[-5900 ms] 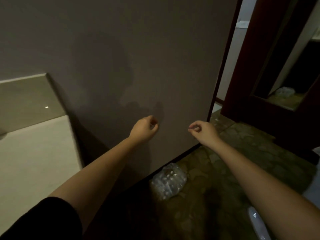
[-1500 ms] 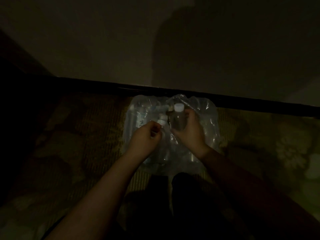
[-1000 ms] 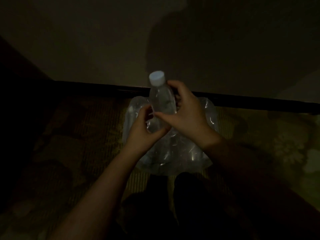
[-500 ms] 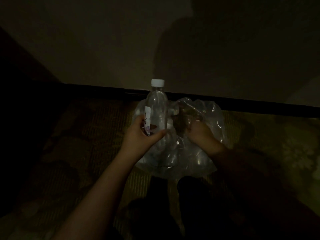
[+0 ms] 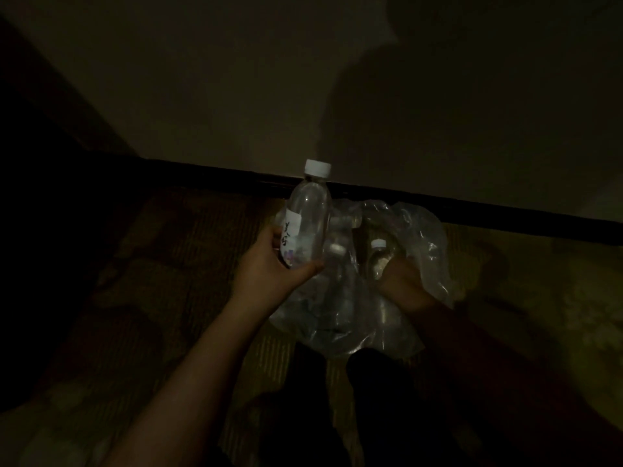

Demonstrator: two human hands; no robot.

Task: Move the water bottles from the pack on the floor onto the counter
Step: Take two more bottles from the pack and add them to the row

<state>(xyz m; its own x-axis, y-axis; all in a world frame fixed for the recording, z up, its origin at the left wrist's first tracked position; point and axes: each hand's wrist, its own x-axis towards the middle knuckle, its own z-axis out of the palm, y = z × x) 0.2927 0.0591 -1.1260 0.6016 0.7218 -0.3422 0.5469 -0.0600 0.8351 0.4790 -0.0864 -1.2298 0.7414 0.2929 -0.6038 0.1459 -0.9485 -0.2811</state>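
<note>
Two clear plastic water bottles with white caps are in our hands above the torn pack.

From the head view, our left hand (image 5: 269,267) wraps its fingers (image 5: 305,267) around the labelled clear bottle (image 5: 306,217), upright, its cap above the fingertips. Our right hand (image 5: 403,281) is closed on a second, smaller-looking capped bottle (image 5: 377,257) inside the crumpled clear plastic pack (image 5: 424,244), which lies on the patterned floor (image 5: 168,264) beneath both palms, near the dark baseboard (image 5: 472,210).

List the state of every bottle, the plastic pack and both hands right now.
Left hand: closed on the first bottle.
First bottle: capped, upright, lifted clear of the pack.
Right hand: closed on the second bottle.
Second bottle: capped, still inside the pack.
Plastic pack: torn open, crumpled, on the floor.
</note>
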